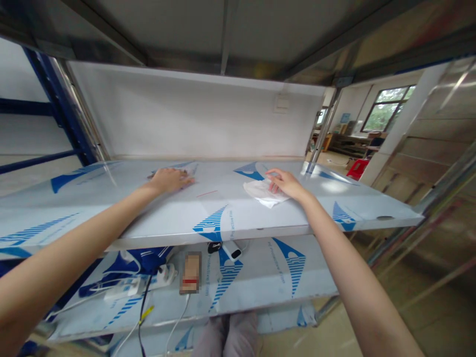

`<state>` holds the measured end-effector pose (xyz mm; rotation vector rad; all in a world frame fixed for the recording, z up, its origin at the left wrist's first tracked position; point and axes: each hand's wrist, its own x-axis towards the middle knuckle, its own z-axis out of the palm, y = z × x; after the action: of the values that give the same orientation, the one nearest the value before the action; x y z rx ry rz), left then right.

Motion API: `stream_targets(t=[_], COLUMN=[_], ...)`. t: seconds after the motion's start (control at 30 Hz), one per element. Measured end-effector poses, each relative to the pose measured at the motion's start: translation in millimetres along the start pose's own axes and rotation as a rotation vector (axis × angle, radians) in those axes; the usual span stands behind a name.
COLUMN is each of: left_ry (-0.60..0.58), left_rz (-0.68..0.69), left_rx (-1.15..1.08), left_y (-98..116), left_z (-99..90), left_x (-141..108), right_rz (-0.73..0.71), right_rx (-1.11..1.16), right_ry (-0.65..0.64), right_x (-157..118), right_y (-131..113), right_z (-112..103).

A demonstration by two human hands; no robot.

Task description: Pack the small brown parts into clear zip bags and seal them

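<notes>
My left hand point(171, 181) lies palm down toward the back of the upper shelf, its fingers stretched to the right. A small dark edge and a crinkled, clear patch that looks like plastic film point(191, 170) show beside it; what lies under the palm is hidden. My right hand point(285, 183) is further right, fingers apart and lightly bent. Its lower fingers rest on a thin white sheet, like a tissue point(267, 193), spread on the shelf. Between the hands is a thin red line or strip point(207, 194).
The metal shelf point(167, 218) wears blue-printed protective film. On the lower shelf are a phone point(191, 272) with a cable, a white device point(232, 251), power strips point(128, 287) and blue fabric point(143, 260). Another shelf point(186, 34) hangs overhead; metal posts point(324, 129) stand at the sides.
</notes>
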<state>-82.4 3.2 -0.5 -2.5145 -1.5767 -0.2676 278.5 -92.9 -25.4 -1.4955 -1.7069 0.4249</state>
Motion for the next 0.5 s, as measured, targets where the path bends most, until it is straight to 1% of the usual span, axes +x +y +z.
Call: stream_targets(t=[0.03,0.07,0.17,0.2,0.23,0.3,0.37,0.43,0.5], left_ry=[-0.015,0.012,0.214,0.218,0.174,0.023,-0.103,-0.159,-0.164], left_rz=[0.001,0.008,0.071,0.087,0.097,0.117,0.134,0.130,0.115], left_rx=[0.059,0.118,0.163,0.149,0.120,0.051,-0.010,-0.063,-0.127], left_y=[6,13,41,50,58,71,76,75,70], left_z=[-0.2,-2.1,-12.7,-15.8,-17.7,-18.0,-14.2,-8.8,-3.9], left_x=[-2,-3,-5,-5,-6,-8,-9,-8,-4], right_rz=[0.007,0.009,0.009,0.006,0.004,0.003,0.004,-0.001,-0.006], right_rx=[-0.001,-0.003,-0.008,-0.010,-0.011,-0.009,0.003,0.007,0.003], right_ry=[-0.009,-0.013,-0.003,0.001,0.002,0.000,-0.003,-0.009,-0.011], right_x=[-1,-2,-3,-3,-2,-1,0,0,1], right_y=[-1,-2,-2,-1,0,3,5,5,5], right_z=[0,0,-1,-1,-1,-1,-1,0,0])
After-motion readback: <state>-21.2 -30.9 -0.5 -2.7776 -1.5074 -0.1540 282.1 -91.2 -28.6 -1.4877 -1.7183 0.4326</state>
